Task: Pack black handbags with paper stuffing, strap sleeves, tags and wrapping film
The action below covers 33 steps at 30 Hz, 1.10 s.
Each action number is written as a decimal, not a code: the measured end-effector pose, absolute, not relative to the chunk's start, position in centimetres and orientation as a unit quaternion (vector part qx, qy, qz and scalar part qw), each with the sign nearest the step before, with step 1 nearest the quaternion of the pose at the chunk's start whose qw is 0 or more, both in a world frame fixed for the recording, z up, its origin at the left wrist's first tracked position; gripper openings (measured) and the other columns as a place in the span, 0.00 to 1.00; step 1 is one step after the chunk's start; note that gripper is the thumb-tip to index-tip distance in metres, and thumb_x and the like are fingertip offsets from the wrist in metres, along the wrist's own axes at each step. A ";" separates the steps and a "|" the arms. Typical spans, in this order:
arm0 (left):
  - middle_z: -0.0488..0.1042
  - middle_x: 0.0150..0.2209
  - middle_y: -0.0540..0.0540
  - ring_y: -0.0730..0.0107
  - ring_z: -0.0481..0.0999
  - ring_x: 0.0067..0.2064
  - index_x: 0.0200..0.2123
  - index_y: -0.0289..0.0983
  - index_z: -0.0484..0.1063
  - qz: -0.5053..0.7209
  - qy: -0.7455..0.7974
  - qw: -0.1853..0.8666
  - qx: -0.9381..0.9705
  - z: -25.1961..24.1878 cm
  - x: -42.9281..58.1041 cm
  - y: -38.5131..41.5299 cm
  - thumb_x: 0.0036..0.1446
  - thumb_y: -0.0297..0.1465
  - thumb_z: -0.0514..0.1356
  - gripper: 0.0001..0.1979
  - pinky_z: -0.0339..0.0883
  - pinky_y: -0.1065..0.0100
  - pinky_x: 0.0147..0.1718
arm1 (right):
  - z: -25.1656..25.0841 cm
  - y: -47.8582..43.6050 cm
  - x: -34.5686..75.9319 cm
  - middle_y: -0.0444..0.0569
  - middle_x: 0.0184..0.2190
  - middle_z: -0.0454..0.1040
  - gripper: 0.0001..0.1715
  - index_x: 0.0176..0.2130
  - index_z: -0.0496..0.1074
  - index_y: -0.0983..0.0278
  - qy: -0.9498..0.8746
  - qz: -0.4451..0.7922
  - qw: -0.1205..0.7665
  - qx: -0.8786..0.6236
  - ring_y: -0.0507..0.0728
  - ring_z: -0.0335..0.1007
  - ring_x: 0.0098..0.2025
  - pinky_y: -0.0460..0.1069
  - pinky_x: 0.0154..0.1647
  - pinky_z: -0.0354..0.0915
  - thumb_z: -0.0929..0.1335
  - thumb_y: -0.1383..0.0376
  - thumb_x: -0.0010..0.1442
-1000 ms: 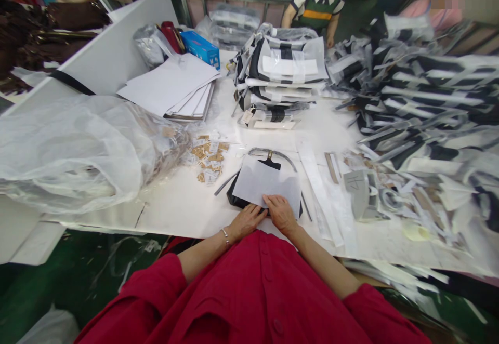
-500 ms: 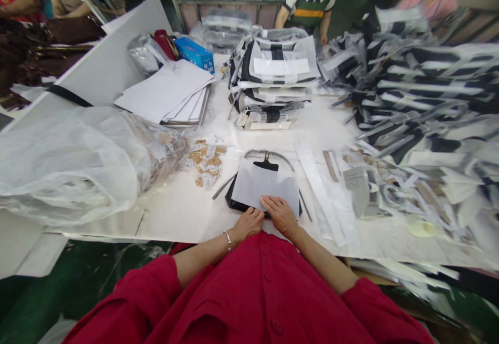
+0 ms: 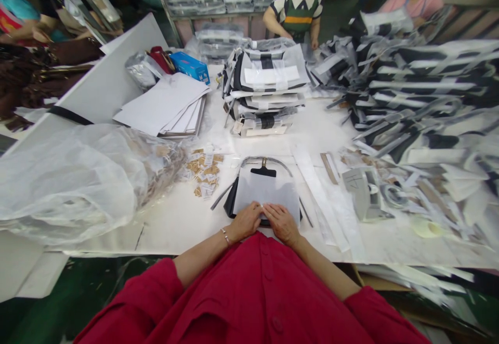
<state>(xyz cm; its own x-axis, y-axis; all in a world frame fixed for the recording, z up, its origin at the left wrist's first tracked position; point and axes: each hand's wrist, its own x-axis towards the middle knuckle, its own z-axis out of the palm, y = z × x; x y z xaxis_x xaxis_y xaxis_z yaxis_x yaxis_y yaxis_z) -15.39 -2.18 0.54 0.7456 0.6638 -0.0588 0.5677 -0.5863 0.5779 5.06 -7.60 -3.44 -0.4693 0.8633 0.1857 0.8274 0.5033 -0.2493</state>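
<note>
Pale grey sheet (image 3: 267,190) covers most of the black bag (image 3: 230,201), which lies near on the bench (image 3: 171,222), long axis left to right, mostly on the far side of both hands. Left hand (image 3: 245,221) and right hand (image 3: 281,222), equally close, angle inward, palms down, at its near edge; whether either grip pinches anything, I cannot tell

The bag (image 3: 230,201) is black and lies flat on the white surface (image 3: 175,224). A pale gray sheet (image 3: 268,190) covers most of the bag's top, leaving black showing along its left side. At the bag's far edge sits a small black tab (image 3: 263,172) with a gold clasp (image 3: 264,163). A gray strap (image 3: 281,163) curves just past that edge.
</note>
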 end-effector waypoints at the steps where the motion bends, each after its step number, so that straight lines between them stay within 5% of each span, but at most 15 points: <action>1: 0.67 0.53 0.40 0.66 0.70 0.51 0.54 0.36 0.63 0.090 0.341 0.291 0.889 0.1 -15.5 -2.2 0.57 0.22 0.53 0.21 0.67 0.62 0.54 | -3.5 -7.7 5.1 0.55 0.60 0.68 0.28 0.62 0.64 0.65 -0.853 0.059 0.151 -0.496 0.58 0.60 0.63 0.58 0.62 0.57 0.58 0.74 0.64; 11: 0.71 0.55 0.40 0.61 0.72 0.49 0.55 0.34 0.67 -0.027 0.331 0.263 0.906 -1.1 -15.0 -1.9 0.66 0.25 0.46 0.18 0.66 0.61 0.49 | -3.1 -6.7 4.7 0.51 0.47 0.78 0.19 0.52 0.74 0.58 -0.762 0.158 0.223 -0.587 0.57 0.71 0.50 0.54 0.51 0.62 0.60 0.62 0.69; 20: 0.74 0.49 0.41 0.61 0.72 0.46 0.52 0.33 0.69 -0.068 0.322 0.276 0.903 -0.1 -15.1 -1.0 0.68 0.26 0.45 0.17 0.65 0.64 0.45 | -1.9 -3.6 3.2 0.44 0.34 0.79 0.14 0.33 0.79 0.55 -0.664 0.261 0.145 -0.685 0.57 0.70 0.40 0.51 0.41 0.56 0.66 0.55 0.65; 28: 0.75 0.43 0.40 0.60 0.72 0.47 0.44 0.35 0.72 -0.104 0.338 0.302 0.885 0.6 -14.5 -0.4 0.67 0.26 0.46 0.14 0.65 0.63 0.45 | -1.7 -4.0 2.9 0.48 0.36 0.77 0.13 0.45 0.77 0.55 -0.760 0.182 0.100 -0.616 0.58 0.64 0.40 0.52 0.39 0.51 0.64 0.57 0.67; 33: 0.74 0.45 0.44 0.65 0.73 0.46 0.44 0.37 0.69 -0.065 0.389 0.350 0.850 0.6 -14.8 0.6 0.62 0.30 0.55 0.08 0.65 0.68 0.45 | -2.0 -3.6 3.3 0.49 0.36 0.75 0.14 0.47 0.75 0.55 -0.774 0.200 0.085 -0.595 0.59 0.63 0.40 0.53 0.39 0.51 0.63 0.56 0.67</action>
<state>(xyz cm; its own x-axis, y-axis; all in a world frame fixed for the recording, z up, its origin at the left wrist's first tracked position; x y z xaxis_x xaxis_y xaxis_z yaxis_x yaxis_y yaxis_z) -14.82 0.64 0.65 0.6881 0.6161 -0.3834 0.7075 -0.4520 0.5433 3.28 -3.62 -1.96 -0.2772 0.9549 -0.1065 0.8867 0.2116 -0.4110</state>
